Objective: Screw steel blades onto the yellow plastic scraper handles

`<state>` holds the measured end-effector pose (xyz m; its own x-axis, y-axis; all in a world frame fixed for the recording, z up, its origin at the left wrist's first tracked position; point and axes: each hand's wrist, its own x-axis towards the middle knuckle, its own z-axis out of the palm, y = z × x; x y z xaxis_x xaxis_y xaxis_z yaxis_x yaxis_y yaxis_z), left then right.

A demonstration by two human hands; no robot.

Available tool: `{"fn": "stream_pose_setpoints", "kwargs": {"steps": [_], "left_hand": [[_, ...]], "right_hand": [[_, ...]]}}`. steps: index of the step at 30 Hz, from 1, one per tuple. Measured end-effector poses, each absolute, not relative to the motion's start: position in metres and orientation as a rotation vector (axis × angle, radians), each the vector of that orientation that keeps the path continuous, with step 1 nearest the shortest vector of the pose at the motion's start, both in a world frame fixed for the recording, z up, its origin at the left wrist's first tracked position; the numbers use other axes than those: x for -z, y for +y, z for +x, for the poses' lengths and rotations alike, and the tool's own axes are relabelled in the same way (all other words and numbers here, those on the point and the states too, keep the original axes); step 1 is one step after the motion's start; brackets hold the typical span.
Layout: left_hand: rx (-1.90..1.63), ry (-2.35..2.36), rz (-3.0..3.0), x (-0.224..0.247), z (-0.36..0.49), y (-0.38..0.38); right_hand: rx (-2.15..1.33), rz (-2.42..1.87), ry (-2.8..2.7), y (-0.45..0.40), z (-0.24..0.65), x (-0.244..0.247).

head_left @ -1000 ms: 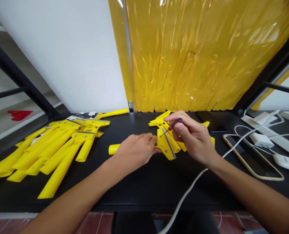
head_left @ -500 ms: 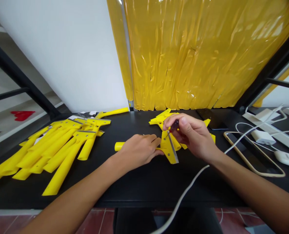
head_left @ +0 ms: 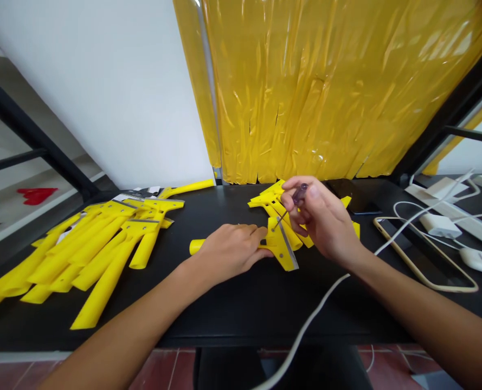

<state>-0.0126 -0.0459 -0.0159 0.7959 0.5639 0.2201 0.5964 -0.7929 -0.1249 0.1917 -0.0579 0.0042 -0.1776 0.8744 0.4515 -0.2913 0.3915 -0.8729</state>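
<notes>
The left hand lies over a yellow scraper near the middle of the bench, its fingers close together and pressing on the scraper. The right hand is raised just beside it, thumb and forefinger pinching a small screwdriver, its tip close to the scraper. A heap of scrapers lies toward the bench's left end, and another pile lies behind the right hand.

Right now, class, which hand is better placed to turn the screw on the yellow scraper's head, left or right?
Probably the right hand: it pinches the small screwdriver, whose tip points at the scraper head. The left hand lies over the scraper's handle, so it looks better placed to steady.
</notes>
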Motion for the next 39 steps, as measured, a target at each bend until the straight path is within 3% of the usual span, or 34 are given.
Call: {"fn": "stream_pose_setpoints", "kwargs": {"steps": [39], "left_hand": [[0.175,-0.948,-2.795,0.0136,-0.0146,-0.0439]], "right_hand": [[-1.075,-0.639,-1.474,-0.0503,0.1978,-0.0022]]}}
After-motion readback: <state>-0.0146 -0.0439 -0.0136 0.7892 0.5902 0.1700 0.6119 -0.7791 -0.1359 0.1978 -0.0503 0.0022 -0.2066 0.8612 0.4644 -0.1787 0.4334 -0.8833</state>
